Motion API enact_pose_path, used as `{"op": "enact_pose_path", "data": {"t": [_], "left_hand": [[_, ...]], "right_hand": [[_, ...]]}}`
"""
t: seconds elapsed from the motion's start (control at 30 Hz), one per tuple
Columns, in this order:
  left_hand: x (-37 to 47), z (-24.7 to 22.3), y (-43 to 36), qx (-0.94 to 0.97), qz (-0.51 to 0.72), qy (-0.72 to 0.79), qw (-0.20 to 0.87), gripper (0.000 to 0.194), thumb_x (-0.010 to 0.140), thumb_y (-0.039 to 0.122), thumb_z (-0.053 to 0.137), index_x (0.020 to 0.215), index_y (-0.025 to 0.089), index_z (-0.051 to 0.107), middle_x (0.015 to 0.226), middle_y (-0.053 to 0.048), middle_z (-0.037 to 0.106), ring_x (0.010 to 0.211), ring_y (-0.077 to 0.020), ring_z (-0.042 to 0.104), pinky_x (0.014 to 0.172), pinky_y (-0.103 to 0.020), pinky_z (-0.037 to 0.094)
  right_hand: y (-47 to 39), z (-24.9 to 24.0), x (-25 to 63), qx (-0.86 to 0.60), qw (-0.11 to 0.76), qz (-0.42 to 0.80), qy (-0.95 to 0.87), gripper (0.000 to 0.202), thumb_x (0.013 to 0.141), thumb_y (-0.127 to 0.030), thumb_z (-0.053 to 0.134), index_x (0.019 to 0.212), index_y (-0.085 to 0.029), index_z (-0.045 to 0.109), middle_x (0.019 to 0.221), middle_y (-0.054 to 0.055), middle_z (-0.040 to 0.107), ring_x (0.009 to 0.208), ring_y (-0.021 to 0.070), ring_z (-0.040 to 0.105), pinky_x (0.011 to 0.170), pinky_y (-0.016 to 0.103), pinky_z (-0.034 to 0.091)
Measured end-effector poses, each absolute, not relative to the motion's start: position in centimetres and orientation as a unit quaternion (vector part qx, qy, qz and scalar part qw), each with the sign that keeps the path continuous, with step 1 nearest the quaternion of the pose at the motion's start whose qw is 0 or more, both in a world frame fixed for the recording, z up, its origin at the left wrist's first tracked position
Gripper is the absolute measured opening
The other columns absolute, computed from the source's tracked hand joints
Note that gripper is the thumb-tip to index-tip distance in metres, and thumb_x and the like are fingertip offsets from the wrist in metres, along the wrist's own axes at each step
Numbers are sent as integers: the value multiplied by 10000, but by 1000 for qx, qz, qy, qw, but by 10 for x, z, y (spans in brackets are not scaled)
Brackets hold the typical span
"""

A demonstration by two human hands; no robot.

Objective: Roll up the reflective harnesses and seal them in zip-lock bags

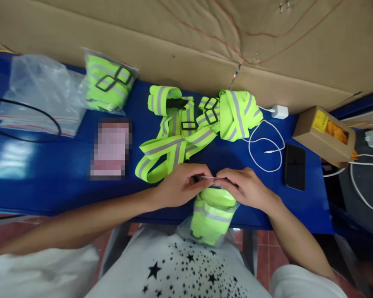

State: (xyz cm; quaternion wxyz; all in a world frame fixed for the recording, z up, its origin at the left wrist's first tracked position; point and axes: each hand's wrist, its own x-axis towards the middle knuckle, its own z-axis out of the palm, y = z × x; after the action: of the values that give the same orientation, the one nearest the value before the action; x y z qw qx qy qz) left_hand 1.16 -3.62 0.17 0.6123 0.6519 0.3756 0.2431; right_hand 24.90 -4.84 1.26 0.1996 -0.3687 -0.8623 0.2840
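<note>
Nearest me, at the bottom of the frame, was the wearer's white shirt (136, 265) with its black stars. Just above it, right of centre in the lower half, the clear bag (213, 215) hung over the near edge of the blue table (65, 186), holding a folded yellow-green strap. I saw its long axis run down the frame, leaning slightly to the lower left, with its mouth uppermost between the hands. The left hand (186, 186) and the right hand (250, 188) were about equally near, thumbs and fingertips pinched nearly together on the bag's top edge, one from each side. I could not tell whether that edge was sealed.

Beyond the left hand, loose straps (177, 142) sprawled over the centre, their lowest loop just beside the knuckles; that was the only clutter close to the grip. A rolled strap (234, 116) lay against their right end. Right of centre I saw a white cable (270, 151) and a black phone (295, 167), both well apart from the hands; at left lay a pixelated flat item (110, 149).

Farther up, a filled bag (110, 85) and a stack of plastic bags (43, 91) occupied the upper left, a cardboard box (325, 142) the right, and a brown wall (127, 45) the back.
</note>
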Motion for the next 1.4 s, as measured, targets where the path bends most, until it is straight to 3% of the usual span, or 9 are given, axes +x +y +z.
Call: {"op": "enact_pose_path", "data": {"t": [0.2,0.37,0.53,0.77,0.9,1.03,1.13,1.27,1.4], "left_hand": [[7,8,-31,670,262,346,602,254,986,356,619,1004,152,769,855,-38,764,671,-96,646,595,-167,503],[5,11,-28,644,271,376,609,311,965,410,640,1007,138,784,790,-40,757,573,-99,631,538,-190,526],[4,13,-27,663,269,322,620,343,996,411,587,1104,142,770,925,-70,783,704,-120,677,657,-222,569],[2,9,-30,699,311,383,518,374,1049,423,490,1015,147,740,733,-13,696,587,-107,604,558,-211,447],[2,12,-34,669,330,326,581,368,1066,459,457,1235,178,627,1045,-86,731,941,-166,697,831,-284,542],[0,14,-36,660,270,260,651,716,891,523,752,1454,241,410,1231,-112,665,1076,-215,675,858,-328,558],[1,10,-37,662,273,291,635,595,881,487,776,1346,229,508,1249,-112,665,1090,-227,675,900,-363,563],[3,1,-34,610,359,313,633,605,909,474,750,1387,240,462,1355,-133,643,1212,-245,663,1027,-392,549],[2,0,-28,611,378,287,633,690,914,502,738,1458,248,398,1413,-160,608,1232,-258,665,992,-367,574]], "right_hand": [[-47,12,256,-379,207,237,-870,190,1066,-339,540,957,-199,607,775,-11,650,634,91,588,611,242,384],[-43,15,261,-375,249,205,-869,409,1053,-367,561,689,-192,499,590,-44,453,522,75,427,534,257,289],[-42,18,263,-389,320,238,-830,446,1001,-441,634,640,-188,567,519,-49,468,464,69,398,483,244,276],[-40,16,267,-408,302,300,-808,290,994,-378,643,776,-188,626,671,-13,575,575,91,486,548,233,358],[-54,17,263,-396,357,270,-802,257,983,-294,652,753,-200,589,598,-44,472,514,81,410,508,234,322],[-62,18,269,-434,452,325,-708,318,1002,-428,605,775,-209,648,639,9,580,520,120,497,485,252,378],[-55,14,278,-481,491,399,-608,457,1006,-621,489,916,-223,696,719,43,631,555,150,545,485,264,421],[-46,8,275,-414,423,482,-646,676,880,-774,583,1311,-254,624,1159,119,713,1039,269,708,817,357,610],[-46,11,263,-387,360,497,-688,692,839,-516,803,1427,-272,531,1359,114,675,1232,264,676,1048,406,572]]}}
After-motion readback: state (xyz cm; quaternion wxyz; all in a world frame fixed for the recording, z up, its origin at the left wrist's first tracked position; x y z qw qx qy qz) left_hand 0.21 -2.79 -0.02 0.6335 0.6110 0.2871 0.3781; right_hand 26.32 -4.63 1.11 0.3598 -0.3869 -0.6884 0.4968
